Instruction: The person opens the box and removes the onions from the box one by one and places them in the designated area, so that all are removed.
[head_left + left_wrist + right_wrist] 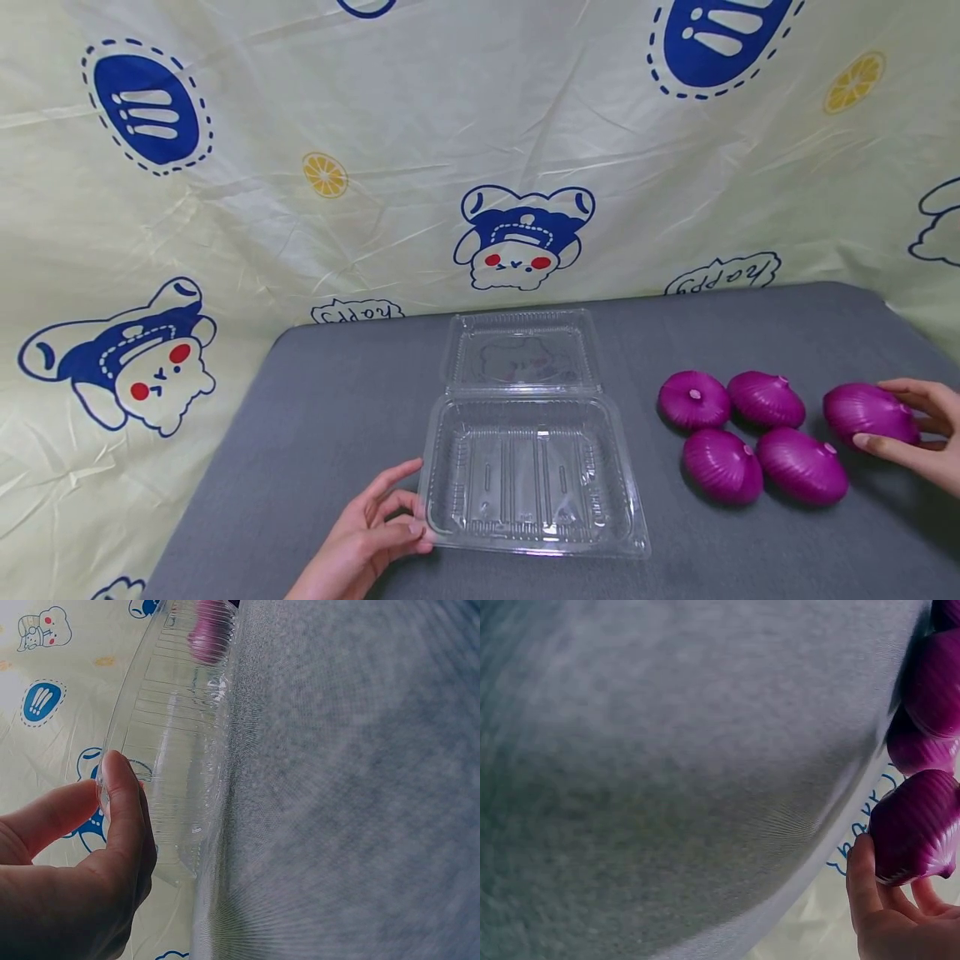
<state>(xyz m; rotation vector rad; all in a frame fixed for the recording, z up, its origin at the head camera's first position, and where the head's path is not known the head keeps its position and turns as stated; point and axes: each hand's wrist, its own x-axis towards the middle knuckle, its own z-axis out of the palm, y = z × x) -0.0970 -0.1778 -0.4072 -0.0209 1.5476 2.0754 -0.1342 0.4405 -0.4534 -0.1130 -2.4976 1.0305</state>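
A clear plastic clamshell container stands with its lid folded back behind its base. My left hand pinches the base's rim at the near left corner, as the left wrist view shows with the thumb and a finger on either side of the edge. At the far right my right hand holds a purple-red onion between thumb and fingers. In the right wrist view this onion sits in the fingers, its pointed end turned aside. Whether it touches the table cannot be told.
Several more red onions lie grouped on the grey cloth-covered table, between the container and my right hand. Behind the table hangs a pale curtain printed with cartoon figures. The table's left edge slants toward me.
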